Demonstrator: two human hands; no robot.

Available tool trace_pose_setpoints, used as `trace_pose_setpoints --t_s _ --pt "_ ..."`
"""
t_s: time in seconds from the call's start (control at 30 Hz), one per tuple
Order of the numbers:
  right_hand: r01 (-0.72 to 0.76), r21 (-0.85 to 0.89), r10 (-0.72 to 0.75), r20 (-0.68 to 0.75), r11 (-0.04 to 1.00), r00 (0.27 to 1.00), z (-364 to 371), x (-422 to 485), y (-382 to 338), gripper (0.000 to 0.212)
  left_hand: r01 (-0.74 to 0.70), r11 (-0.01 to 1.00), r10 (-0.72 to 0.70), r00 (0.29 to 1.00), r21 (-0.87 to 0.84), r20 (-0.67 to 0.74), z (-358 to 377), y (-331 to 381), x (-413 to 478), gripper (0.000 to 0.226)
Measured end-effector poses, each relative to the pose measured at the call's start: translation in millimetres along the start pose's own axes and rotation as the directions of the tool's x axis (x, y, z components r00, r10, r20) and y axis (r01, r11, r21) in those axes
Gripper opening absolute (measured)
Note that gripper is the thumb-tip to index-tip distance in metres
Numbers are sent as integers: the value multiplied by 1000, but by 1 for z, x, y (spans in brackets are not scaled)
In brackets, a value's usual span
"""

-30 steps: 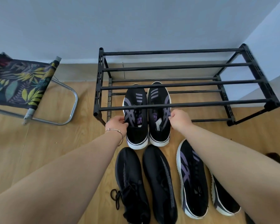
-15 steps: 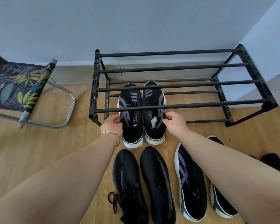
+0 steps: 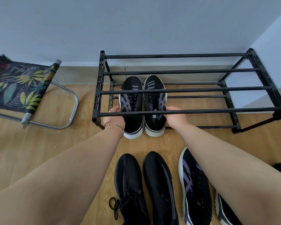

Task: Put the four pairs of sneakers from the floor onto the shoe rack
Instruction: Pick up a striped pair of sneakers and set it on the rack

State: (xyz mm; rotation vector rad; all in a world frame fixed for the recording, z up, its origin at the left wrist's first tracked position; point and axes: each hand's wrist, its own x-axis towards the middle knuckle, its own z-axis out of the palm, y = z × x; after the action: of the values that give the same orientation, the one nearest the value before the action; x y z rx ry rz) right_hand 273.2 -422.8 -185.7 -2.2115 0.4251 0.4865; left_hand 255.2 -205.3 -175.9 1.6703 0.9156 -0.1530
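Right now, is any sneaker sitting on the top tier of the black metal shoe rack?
No, the black metal shoe rack's top bars are bare; the purple-striped black sneakers sit on its lower tier.

Black shoe rack point(image 3: 182, 109) by wall, two tiers of bars. Striped pair point(image 3: 142, 104), black with purple stripes and white soles, on lower tier's left end, toes to wall, heels overhanging. All-black pair point(image 3: 146, 189) and second striped pair point(image 3: 195, 190) on floor.
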Motion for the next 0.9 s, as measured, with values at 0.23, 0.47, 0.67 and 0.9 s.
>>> trace_pose_setpoints --t_s 0.23,0.47,0.67,0.9 --pt "0 -10 0 22 1000 1000 -6 3 -5 11 -17 987 2 996 162 90 -9 -12 1 52" --pt "-2 1 2 -2 1000 1000 0 -3 -5 18 -66 977 28 983 203 183 -13 -17 -1 59" --pt "-68 76 61 83 995 995 1 -19 -4 42 -172 929 88 962 326 259 -17 -16 -7 62" --pt "103 -119 -97 53 988 994 6 -39 -1 41 -279 807 174 954 520 243 -21 -16 -15 25"
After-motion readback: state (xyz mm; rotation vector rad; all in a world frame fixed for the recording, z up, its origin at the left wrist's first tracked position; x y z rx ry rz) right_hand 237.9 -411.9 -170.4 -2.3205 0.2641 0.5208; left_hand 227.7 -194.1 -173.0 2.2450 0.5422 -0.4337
